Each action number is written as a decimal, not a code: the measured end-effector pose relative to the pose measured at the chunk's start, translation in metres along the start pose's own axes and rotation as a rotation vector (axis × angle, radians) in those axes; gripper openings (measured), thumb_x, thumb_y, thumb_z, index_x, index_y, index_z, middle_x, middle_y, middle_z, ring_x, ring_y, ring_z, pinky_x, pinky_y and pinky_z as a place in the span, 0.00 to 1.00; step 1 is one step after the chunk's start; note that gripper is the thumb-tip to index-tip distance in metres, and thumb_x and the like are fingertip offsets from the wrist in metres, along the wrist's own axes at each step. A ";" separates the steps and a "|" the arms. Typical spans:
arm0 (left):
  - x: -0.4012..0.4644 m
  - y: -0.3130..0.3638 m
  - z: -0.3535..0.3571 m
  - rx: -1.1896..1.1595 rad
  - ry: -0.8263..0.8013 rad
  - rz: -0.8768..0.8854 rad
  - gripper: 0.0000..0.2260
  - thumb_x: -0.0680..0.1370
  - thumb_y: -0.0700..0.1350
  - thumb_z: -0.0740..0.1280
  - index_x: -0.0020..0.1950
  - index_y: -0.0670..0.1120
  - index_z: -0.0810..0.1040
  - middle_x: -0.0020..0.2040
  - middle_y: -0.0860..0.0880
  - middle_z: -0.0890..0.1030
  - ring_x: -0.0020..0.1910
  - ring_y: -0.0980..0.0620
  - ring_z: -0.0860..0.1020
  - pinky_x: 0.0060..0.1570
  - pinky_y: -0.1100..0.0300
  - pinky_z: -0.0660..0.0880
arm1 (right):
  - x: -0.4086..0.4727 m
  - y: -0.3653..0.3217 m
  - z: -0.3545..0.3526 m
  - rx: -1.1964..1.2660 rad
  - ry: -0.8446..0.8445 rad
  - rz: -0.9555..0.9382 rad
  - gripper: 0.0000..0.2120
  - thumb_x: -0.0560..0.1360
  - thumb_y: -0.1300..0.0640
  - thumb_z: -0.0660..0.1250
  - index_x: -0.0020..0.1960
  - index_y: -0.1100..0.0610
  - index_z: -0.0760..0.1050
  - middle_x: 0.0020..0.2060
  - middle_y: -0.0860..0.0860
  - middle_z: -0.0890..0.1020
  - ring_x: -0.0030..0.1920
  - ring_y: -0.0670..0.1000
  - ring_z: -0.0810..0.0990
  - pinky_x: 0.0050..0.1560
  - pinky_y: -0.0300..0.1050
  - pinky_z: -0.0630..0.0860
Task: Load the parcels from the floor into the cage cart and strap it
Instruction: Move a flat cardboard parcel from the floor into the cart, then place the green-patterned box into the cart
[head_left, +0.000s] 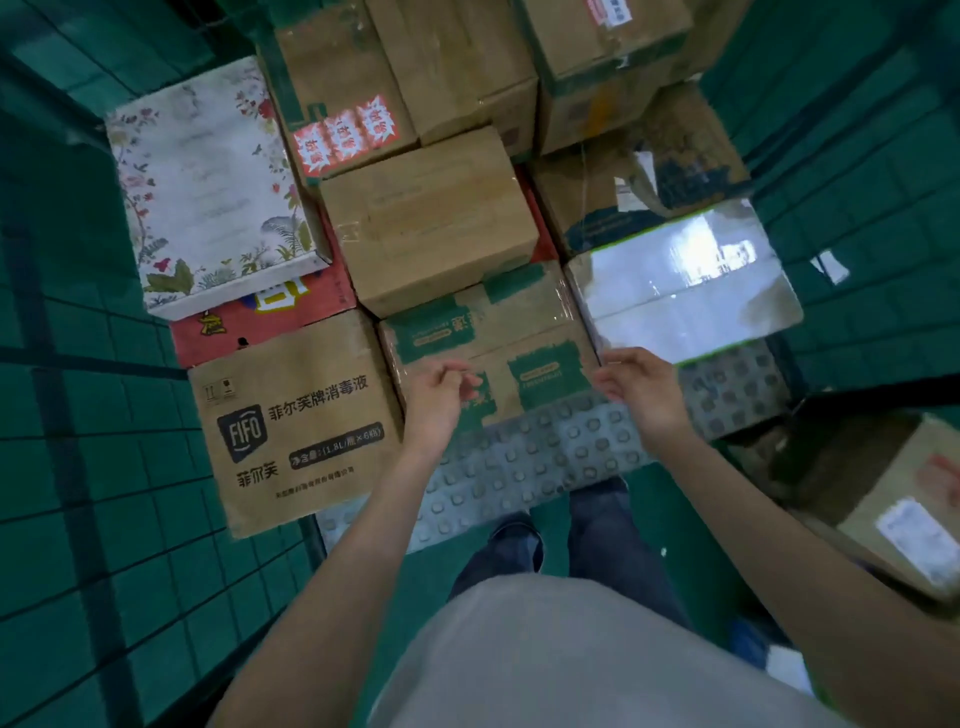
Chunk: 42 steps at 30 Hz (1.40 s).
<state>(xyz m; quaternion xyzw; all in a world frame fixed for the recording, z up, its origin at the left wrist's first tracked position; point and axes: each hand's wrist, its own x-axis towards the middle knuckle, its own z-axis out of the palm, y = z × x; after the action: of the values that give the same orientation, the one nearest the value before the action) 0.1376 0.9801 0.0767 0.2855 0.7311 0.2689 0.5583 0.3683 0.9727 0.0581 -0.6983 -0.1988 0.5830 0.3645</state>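
the fingers of the left hand (439, 397) are seen loosely curled, with the tips close to the thumb, and nothing is grasped in them. the fingers of the right hand (641, 389) are also relaxed and slightly bent, and no object is held. both hands are kept just above the near edge of a brown box with green print (498, 338), one at each side of it; whether it is touched cannot be told.

this box is placed among the other parcels inside the cage cart (78, 364), whose green mesh walls are visible on the left and on the right. just left of it a brown fifo carton (296, 426) is standing. on its right a box wrapped in shiny film (685, 286) is lying. behind it a plain brown box (431, 218) is stacked, and further left a white box with flower pattern (208, 182) is resting on a red box (270, 317).

on the green floor at the right, one more parcel with a white label (893, 504) is lying outside the cart
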 end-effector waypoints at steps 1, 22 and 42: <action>-0.010 -0.006 0.005 0.051 -0.037 0.014 0.13 0.83 0.35 0.55 0.47 0.45 0.78 0.43 0.47 0.81 0.43 0.52 0.79 0.46 0.65 0.77 | -0.016 0.014 -0.010 0.023 0.057 0.009 0.11 0.77 0.73 0.63 0.44 0.59 0.77 0.31 0.51 0.83 0.29 0.44 0.81 0.33 0.34 0.76; -0.176 -0.102 0.230 0.779 -0.680 0.143 0.11 0.83 0.36 0.55 0.52 0.38 0.78 0.40 0.47 0.80 0.36 0.54 0.77 0.30 0.73 0.71 | -0.242 0.192 -0.252 0.574 0.716 0.128 0.10 0.78 0.71 0.60 0.45 0.59 0.76 0.38 0.55 0.82 0.38 0.51 0.80 0.45 0.39 0.78; -0.357 -0.201 0.458 1.131 -0.998 0.201 0.12 0.83 0.38 0.55 0.52 0.43 0.78 0.45 0.48 0.81 0.39 0.55 0.78 0.36 0.67 0.71 | -0.370 0.337 -0.420 1.002 1.156 0.267 0.11 0.76 0.71 0.61 0.43 0.59 0.77 0.37 0.55 0.82 0.37 0.51 0.80 0.52 0.44 0.78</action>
<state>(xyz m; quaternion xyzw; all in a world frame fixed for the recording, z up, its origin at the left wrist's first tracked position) 0.6348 0.6191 0.0643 0.6810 0.3889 -0.2582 0.5643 0.6321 0.3752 0.0788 -0.6615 0.3962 0.1854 0.6092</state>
